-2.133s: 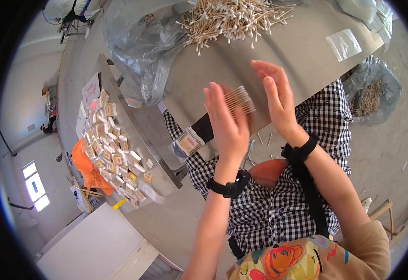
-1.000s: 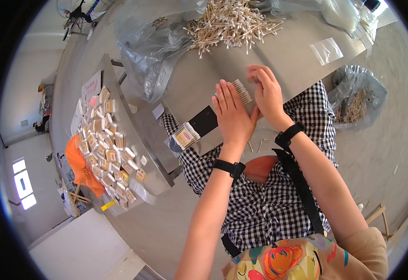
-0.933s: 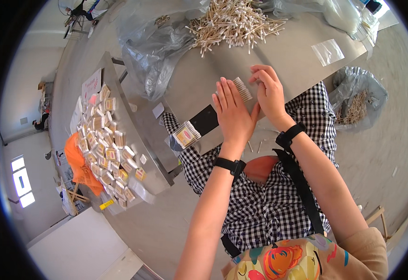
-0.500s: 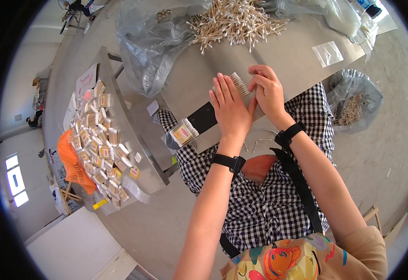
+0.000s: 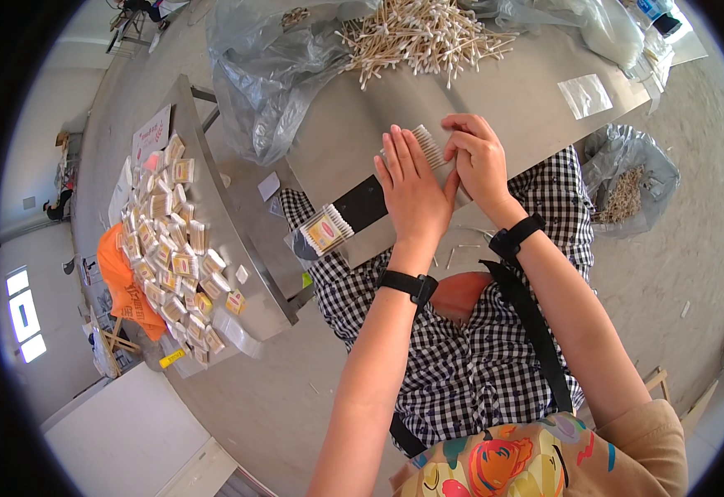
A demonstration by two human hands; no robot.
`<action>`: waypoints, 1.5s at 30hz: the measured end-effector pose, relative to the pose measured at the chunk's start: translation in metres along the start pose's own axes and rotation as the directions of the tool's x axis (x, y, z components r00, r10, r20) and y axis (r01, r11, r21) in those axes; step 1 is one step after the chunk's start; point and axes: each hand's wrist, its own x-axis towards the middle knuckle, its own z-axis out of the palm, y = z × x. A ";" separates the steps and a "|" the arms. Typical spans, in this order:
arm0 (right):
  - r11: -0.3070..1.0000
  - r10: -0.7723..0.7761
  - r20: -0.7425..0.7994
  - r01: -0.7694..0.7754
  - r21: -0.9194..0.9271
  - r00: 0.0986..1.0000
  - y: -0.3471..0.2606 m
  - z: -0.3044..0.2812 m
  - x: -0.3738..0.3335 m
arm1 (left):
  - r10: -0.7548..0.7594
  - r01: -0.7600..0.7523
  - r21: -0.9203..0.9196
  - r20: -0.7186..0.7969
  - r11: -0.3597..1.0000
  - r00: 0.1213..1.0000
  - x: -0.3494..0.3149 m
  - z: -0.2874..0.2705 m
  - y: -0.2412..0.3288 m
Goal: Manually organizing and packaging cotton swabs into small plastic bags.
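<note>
**Row of cotton swabs [image 5: 427, 147] lies between a flat left hand [image 5: 414, 195] and a curled right hand [image 5: 479, 161]**

The row rests on the metal tabletop [image 5: 502, 103], past the left fingertips' right-hand side and just left of the right hand. The left hand is nearer, overlapping it: palm down, fingers straight and together, gripping nothing. The right hand's fingers are bent in beside the row; whether they pinch a swab or touch one cannot be told. The visible line of white tips slants down toward the right hand, while the other ends of the sticks are largely hidden by the left.

A black strip [image 5: 362, 203] runs from near the left hand down-left to a swab packet [image 5: 326, 229], whose yellow-and-white label bears a red oval with small lettering. Similar packets [image 5: 185, 265] heap on the side bench [image 5: 254, 273], several showing yellow labels. Beside them, an orange bag [image 5: 126, 282] carries dark printed characters, a white card [image 5: 151, 135] has pinkish-red printing, and a yellow tag [image 5: 172, 359] shows dark print. Above the hands spreads a pile of loose swabs [image 5: 420, 35].
</note>
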 end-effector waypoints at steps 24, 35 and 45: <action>1.000 0.016 0.347 -0.015 -0.007 0.938 -0.014 -0.029 0.009 | -0.015 0.014 -0.027 -0.042 1.000 0.999 0.000 -0.002 0.002; 0.938 0.100 0.547 0.106 -0.331 0.831 -0.017 -0.038 0.018 | -0.041 0.040 -0.041 -0.013 0.998 0.999 0.001 -0.003 0.007; 0.701 0.549 0.031 -0.440 -0.561 0.835 0.046 -0.295 -0.006 | -0.020 0.014 -0.075 -0.080 0.997 0.997 -0.002 -0.003 -0.002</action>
